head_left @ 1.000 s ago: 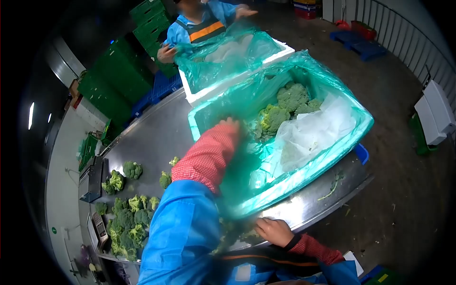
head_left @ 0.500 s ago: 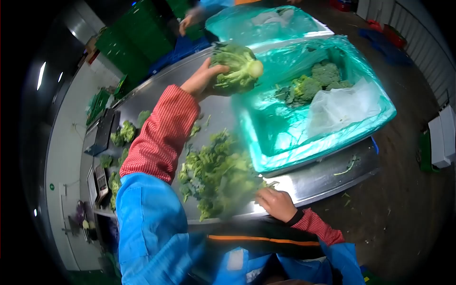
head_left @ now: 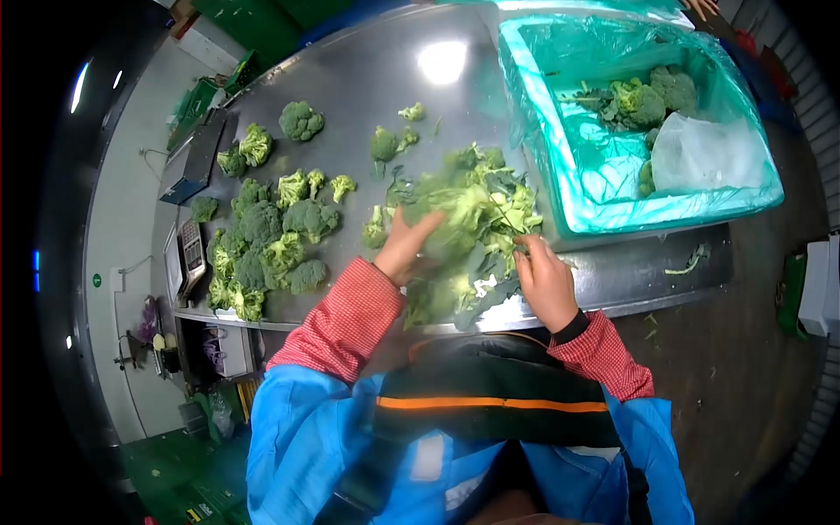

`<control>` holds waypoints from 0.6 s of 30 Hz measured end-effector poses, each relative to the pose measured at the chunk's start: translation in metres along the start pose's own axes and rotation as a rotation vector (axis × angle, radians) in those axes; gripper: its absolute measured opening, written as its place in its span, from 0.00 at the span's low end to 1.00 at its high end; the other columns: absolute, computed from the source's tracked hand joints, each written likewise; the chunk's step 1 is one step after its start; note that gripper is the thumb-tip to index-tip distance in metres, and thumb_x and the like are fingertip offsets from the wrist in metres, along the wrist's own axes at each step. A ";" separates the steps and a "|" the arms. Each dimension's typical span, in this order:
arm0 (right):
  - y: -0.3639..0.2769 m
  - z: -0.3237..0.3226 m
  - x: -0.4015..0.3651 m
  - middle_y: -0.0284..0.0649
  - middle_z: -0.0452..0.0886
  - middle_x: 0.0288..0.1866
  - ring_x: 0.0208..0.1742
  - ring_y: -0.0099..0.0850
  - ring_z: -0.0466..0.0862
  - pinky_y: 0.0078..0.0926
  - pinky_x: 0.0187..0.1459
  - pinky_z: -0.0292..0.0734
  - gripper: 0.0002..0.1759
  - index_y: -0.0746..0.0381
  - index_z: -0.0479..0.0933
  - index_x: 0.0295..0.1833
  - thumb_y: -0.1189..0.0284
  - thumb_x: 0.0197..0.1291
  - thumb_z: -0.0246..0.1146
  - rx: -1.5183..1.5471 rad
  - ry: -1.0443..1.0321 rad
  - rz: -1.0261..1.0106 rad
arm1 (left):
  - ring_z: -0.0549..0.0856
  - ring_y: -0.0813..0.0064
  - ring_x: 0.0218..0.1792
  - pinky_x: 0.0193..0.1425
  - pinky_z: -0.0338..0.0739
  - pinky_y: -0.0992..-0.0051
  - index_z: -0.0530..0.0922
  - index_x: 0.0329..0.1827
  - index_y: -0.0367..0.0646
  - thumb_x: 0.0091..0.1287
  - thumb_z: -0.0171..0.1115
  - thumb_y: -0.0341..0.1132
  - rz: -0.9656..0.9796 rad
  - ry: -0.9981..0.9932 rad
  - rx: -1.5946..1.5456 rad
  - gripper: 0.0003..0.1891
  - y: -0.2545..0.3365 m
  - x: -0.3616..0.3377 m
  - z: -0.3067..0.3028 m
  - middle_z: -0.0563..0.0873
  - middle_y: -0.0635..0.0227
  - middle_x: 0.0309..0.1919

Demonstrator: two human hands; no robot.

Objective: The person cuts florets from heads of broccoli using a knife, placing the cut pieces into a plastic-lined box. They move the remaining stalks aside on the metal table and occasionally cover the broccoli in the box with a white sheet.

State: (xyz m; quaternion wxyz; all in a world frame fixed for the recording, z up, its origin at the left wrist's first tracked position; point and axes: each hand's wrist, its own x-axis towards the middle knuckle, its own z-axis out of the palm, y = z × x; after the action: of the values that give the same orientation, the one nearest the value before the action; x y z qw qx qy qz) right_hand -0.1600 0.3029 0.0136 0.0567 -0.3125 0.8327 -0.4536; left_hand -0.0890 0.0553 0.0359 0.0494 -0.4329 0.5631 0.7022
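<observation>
My left hand is wrapped round a broccoli head, with its pale stalk side up and partly smeared by motion. Trimmed broccoli leaves and stems lie in a pile under and around it on the metal table. At the right edge of this pile is my right hand, its fingers curled together beside the leaves. What those fingers grip, if anything, cannot be made out. Left of my left hand sits a group of cut broccoli florets, with a few smaller pieces farther up.
A box lined with green plastic stands at the right, with broccoli and a white sheet inside. Scales stand along the left edge of the metal table. Another person's hand shows at the top right.
My left hand has come down from beside the box to the leaf pile, still with a broccoli head. My right hand has shifted slightly up and right. The view has turned, showing more florets.
</observation>
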 end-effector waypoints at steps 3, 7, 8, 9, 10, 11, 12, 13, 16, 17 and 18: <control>-0.005 0.008 0.004 0.49 0.83 0.42 0.37 0.52 0.84 0.45 0.36 0.79 0.09 0.62 0.74 0.50 0.74 0.66 0.61 -0.124 0.006 -0.092 | 0.52 0.50 0.80 0.60 0.77 0.37 0.20 0.80 0.46 0.61 0.76 0.50 0.033 0.016 -0.039 0.68 -0.010 -0.003 0.002 0.54 0.48 0.79; -0.011 0.014 0.011 0.48 0.81 0.37 0.30 0.48 0.84 0.42 0.29 0.79 0.04 0.61 0.71 0.43 0.76 0.65 0.59 -0.306 -0.045 -0.145 | 0.54 0.51 0.80 0.57 0.80 0.40 0.23 0.80 0.44 0.63 0.74 0.51 0.038 0.039 -0.048 0.66 -0.012 -0.006 0.008 0.57 0.48 0.78; -0.011 0.016 0.013 0.49 0.80 0.36 0.29 0.47 0.84 0.41 0.27 0.79 0.03 0.62 0.70 0.41 0.77 0.64 0.58 -0.354 -0.062 -0.146 | 0.54 0.52 0.80 0.57 0.80 0.40 0.23 0.81 0.44 0.63 0.74 0.51 0.039 0.041 -0.050 0.65 -0.012 -0.007 0.009 0.58 0.49 0.78; -0.009 0.020 0.014 0.48 0.80 0.32 0.26 0.43 0.85 0.38 0.24 0.79 0.05 0.61 0.68 0.38 0.78 0.62 0.58 -0.445 -0.027 -0.159 | 0.58 0.51 0.78 0.55 0.82 0.42 0.27 0.81 0.42 0.63 0.73 0.52 0.054 0.028 -0.033 0.64 -0.014 -0.005 0.008 0.59 0.49 0.77; -0.004 0.024 0.014 0.48 0.80 0.31 0.26 0.43 0.85 0.37 0.24 0.79 0.05 0.61 0.68 0.38 0.78 0.61 0.58 -0.466 -0.032 -0.159 | 0.59 0.51 0.78 0.55 0.82 0.41 0.27 0.81 0.41 0.63 0.74 0.52 0.069 0.057 -0.016 0.64 -0.019 -0.001 0.007 0.60 0.49 0.76; 0.001 0.027 0.015 0.47 0.80 0.30 0.25 0.42 0.85 0.37 0.24 0.80 0.05 0.61 0.68 0.38 0.79 0.60 0.58 -0.488 -0.036 -0.159 | 0.61 0.51 0.77 0.55 0.82 0.41 0.28 0.81 0.41 0.63 0.74 0.52 0.085 0.086 0.000 0.64 -0.025 0.004 0.008 0.60 0.49 0.76; 0.004 0.028 0.016 0.47 0.80 0.29 0.25 0.41 0.85 0.36 0.24 0.80 0.05 0.61 0.68 0.38 0.79 0.60 0.58 -0.510 -0.040 -0.162 | 0.62 0.51 0.76 0.54 0.81 0.40 0.28 0.81 0.40 0.63 0.74 0.52 0.103 0.117 0.016 0.64 -0.025 0.003 0.012 0.60 0.49 0.76; 0.004 0.030 0.017 0.46 0.79 0.27 0.24 0.42 0.85 0.36 0.24 0.80 0.05 0.61 0.68 0.38 0.79 0.59 0.58 -0.531 -0.048 -0.148 | 0.65 0.54 0.75 0.62 0.78 0.46 0.32 0.81 0.36 0.63 0.74 0.51 0.094 0.136 -0.020 0.62 -0.022 -0.003 0.018 0.62 0.48 0.75; 0.004 0.032 0.019 0.45 0.79 0.25 0.24 0.42 0.85 0.36 0.24 0.81 0.04 0.62 0.69 0.38 0.79 0.59 0.58 -0.584 -0.070 -0.106 | 0.68 0.58 0.73 0.71 0.70 0.58 0.37 0.81 0.30 0.63 0.73 0.48 0.185 0.160 0.031 0.59 -0.022 -0.004 0.023 0.64 0.47 0.74; 0.004 0.033 0.021 0.45 0.80 0.26 0.25 0.43 0.86 0.37 0.24 0.81 0.04 0.62 0.69 0.38 0.79 0.59 0.58 -0.596 -0.076 -0.095 | 0.70 0.60 0.71 0.73 0.67 0.63 0.40 0.80 0.29 0.64 0.72 0.46 0.210 0.185 0.034 0.56 -0.024 -0.004 0.026 0.67 0.48 0.72; 0.005 0.035 0.024 0.46 0.80 0.26 0.25 0.43 0.86 0.37 0.24 0.81 0.04 0.62 0.69 0.38 0.78 0.60 0.57 -0.610 -0.082 -0.085 | 0.72 0.62 0.69 0.74 0.65 0.67 0.42 0.79 0.27 0.65 0.71 0.44 0.235 0.210 0.039 0.53 -0.026 -0.005 0.030 0.70 0.49 0.70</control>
State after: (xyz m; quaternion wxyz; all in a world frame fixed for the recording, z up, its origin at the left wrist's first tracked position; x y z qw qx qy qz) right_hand -0.1684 0.2660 -0.0063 -0.0251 -0.3678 0.9136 -0.1717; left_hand -0.0881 0.0918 0.0193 -0.0840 -0.4341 0.6254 0.6430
